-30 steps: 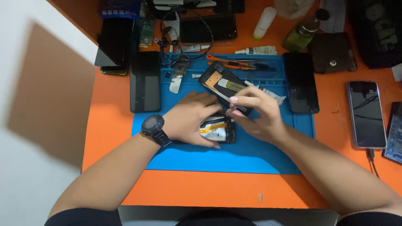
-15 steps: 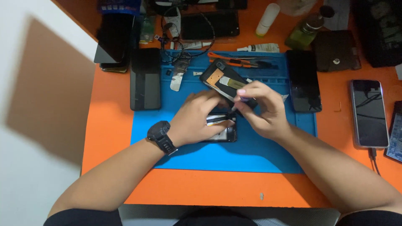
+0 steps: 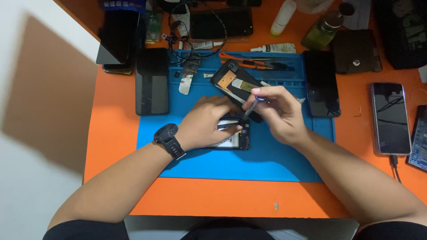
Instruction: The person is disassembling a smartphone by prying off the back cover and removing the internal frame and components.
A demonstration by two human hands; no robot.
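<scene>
An opened black phone (image 3: 232,135) lies on the blue work mat (image 3: 267,160), its pale inner parts showing. My left hand (image 3: 207,122), with a black watch on the wrist, lies flat over the phone and holds it down. My right hand (image 3: 278,113) pinches a thin tool with a blue tip (image 3: 251,106), its point aimed down at the phone's upper right corner. A black back cover with an orange patch (image 3: 233,82) lies tilted just beyond my hands.
Dark phones lie on the mat at left (image 3: 152,80) and right (image 3: 321,82); another phone (image 3: 390,118) with a cable is on the orange table (image 3: 111,146) at right. Orange-handled pliers (image 3: 242,60), tubes, bottles (image 3: 324,29) and a black pouch (image 3: 356,51) crowd the far edge.
My right hand has shifted a little to the right and turned the tool more upright over the phone's corner. My left hand stays on the phone.
</scene>
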